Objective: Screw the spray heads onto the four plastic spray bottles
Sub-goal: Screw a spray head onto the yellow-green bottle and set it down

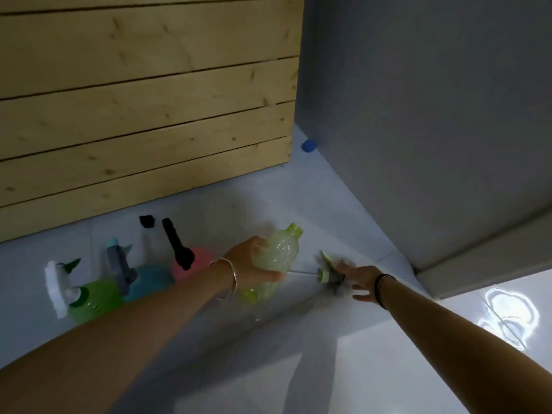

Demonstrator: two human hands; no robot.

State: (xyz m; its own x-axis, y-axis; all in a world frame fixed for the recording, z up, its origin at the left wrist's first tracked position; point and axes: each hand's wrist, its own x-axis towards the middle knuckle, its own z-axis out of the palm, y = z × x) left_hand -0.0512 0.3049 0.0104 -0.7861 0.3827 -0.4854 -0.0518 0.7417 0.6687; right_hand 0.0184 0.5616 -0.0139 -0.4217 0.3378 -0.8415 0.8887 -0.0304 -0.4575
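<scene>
Low over the tiles [298,372], left hand [249,262] grips bottle [280,248] (tilted), right hand [363,282] splayed.

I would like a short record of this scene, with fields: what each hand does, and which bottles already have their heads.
left hand: grips pale yellow-green translucent plastic bottle, tilted, neck bare
right hand: fingers straight, at pale green spray head lying on white floor; contact blurred
headed already: green bottle with white head, teal bottle with grey head, pink bottle with black head
left to do: one head
</scene>
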